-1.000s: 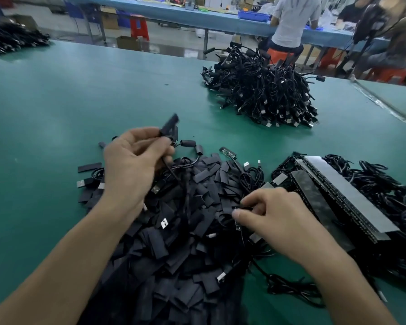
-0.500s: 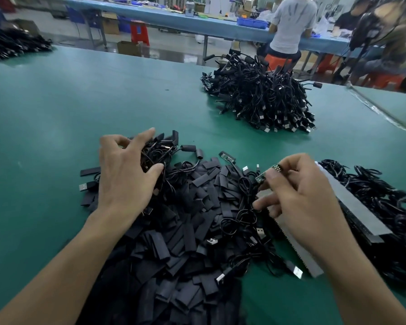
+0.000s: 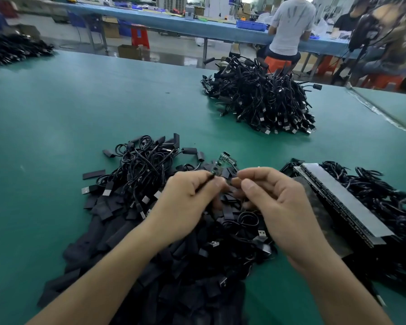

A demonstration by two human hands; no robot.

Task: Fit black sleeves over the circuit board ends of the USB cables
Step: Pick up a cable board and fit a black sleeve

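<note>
Covering the bench: a green mat (image 3: 80, 109). Nearest lies a sleeve heap (image 3: 150, 266) with loose cables (image 3: 141, 160) on its far edge; a cable pile (image 3: 260, 102) sits farther back and another pile (image 3: 14, 50) far left. A board strip (image 3: 342, 202) lies over cables at right. The left hand (image 3: 185, 205) pinches a cable just below its board (image 3: 217, 165), raised above the heap. The right hand (image 3: 277, 202), fingers curled, pinches a mostly hidden sleeve (image 3: 230, 175) beside it. Behind: a blue bench (image 3: 174, 19), a red stool (image 3: 140, 35), a seated person (image 3: 291, 26).
</note>
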